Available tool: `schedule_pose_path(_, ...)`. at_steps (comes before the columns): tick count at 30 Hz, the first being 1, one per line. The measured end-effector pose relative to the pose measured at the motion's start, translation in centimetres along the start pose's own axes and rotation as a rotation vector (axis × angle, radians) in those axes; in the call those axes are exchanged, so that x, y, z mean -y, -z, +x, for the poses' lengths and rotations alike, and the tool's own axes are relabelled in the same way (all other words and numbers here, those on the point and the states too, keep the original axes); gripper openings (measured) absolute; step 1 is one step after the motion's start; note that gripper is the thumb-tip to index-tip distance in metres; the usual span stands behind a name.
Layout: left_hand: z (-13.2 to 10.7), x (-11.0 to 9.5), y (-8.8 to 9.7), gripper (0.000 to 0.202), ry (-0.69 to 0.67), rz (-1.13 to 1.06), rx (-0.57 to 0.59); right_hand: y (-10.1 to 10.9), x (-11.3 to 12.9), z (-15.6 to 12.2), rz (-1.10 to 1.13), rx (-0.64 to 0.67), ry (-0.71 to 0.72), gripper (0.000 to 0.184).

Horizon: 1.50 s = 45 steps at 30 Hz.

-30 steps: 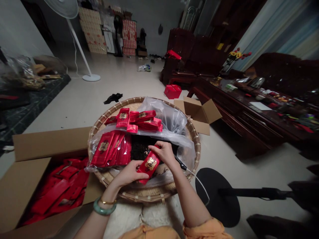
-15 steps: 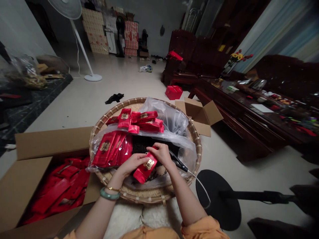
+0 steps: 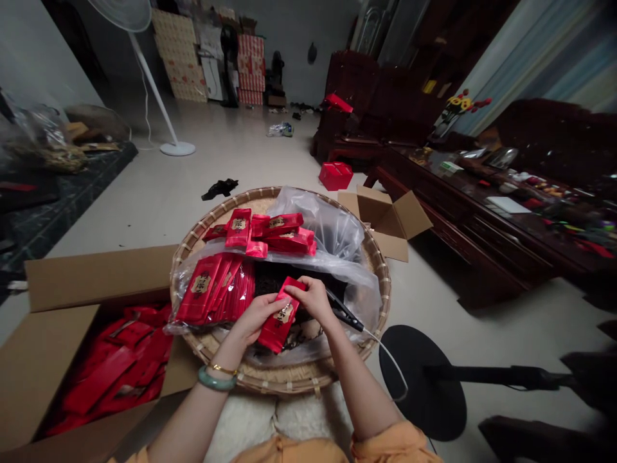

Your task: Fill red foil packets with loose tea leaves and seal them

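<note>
Between my two hands is a red tea packet (image 3: 278, 331) with a gold label and dark lettering, tilted over the round bamboo tray (image 3: 270, 384). My left hand (image 3: 258, 315) grips its left side, thumb on the front. At its upper right edge, my right hand (image 3: 313, 299) pinches it. Under the hands a clear plastic bag (image 3: 359, 283) holds dark loose tea leaves (image 3: 270, 280). A stack of flat red packets (image 3: 216, 289) leans at the left of the tray, and several plumper packets (image 3: 282, 235) lie behind. A black tool with a white cord (image 3: 348, 316) rests right of my right hand.
An open cardboard box (image 3: 62, 360) full of red packets stands at the left. Another open box (image 3: 385, 218) sits behind right, near a red box (image 3: 336, 175) and a dark wooden table (image 3: 434, 199). A black round stand base (image 3: 419, 386) lies right; a white fan (image 3: 177, 148) stands farther back.
The packet now looks flatter and its upper end stands clear between my hands. My left fingers have shifted slightly down and left along it. The view has tilted slightly.
</note>
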State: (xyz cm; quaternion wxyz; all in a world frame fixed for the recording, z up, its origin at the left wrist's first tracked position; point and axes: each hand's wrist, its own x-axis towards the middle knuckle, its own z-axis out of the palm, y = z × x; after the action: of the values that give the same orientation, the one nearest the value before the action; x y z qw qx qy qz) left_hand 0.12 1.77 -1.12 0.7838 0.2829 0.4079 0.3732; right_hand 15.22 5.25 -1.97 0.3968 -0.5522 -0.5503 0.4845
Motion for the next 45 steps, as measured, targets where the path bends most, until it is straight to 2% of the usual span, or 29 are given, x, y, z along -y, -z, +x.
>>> schedule_pose_path(5, 0.0, 0.4, -0.3, 0.044, 0.023, 0.014, -0.026, -0.2, 0.2, -0.2, 0.099, 0.002, -0.054, 0.034)
schedule_pose_path(11, 0.1, 0.5, -0.2, 0.038, -0.006, -0.036, -0.074, 0.5, 0.3, -0.8, 0.275, 0.107, -0.136, 0.04)
schedule_pose_path(18, 0.2, 0.4, -0.6, 0.03, -0.061, -0.079, -0.069, 0.1, -0.3, -0.9, 0.276, 0.097, -0.159, 0.039)
schedule_pose_path(21, 0.2, 0.4, -0.4, 0.025, -0.071, -0.096, -0.125, 0.9, -0.9, -0.9, 0.133, -0.003, -0.054, 0.033)
schedule_pose_path(23, 0.2, 0.4, -0.1, 0.022, -0.08, -0.116, -0.176, 2.0, -1.5, -1.1, -0.111, -0.154, 0.082, 0.029)
schedule_pose_path(25, 0.3, 0.2, 0.2, 0.02, -0.091, -0.138, -0.211, 3.3, -2.2, -1.5, -0.447, -0.274, 0.173, 0.028)
schedule_pose_path(28, 0.2, 0.1, 0.2, 0.021, -0.075, -0.167, -0.222, 4.6, -3.0, -2.5, -0.863, -0.267, 0.114, 0.047)
schedule_pose_path(31, 0.1, 0.1, -0.1, 0.024, -0.057, -0.174, -0.195, 4.8, -3.8, -3.3, -1.082, -0.199, 0.035, 0.06)
schedule_pose_path(35, -0.3, 0.2, -0.4, 0.032, -0.062, -0.134, -0.172, 4.8, -4.9, -3.4, -1.139, -0.236, 0.105, 0.057)
schedule_pose_path(39, -0.4, 0.2, -0.1, 0.04, -0.085, -0.094, -0.212, 5.5, -5.0, -3.1, -1.008, -0.264, 0.183, 0.051)
schedule_pose_path(45, -0.4, 0.6, -0.3, 0.047, -0.116, -0.009, -0.236, 6.6, -4.3, -3.1, -0.835, -0.19, 0.204, 0.055)
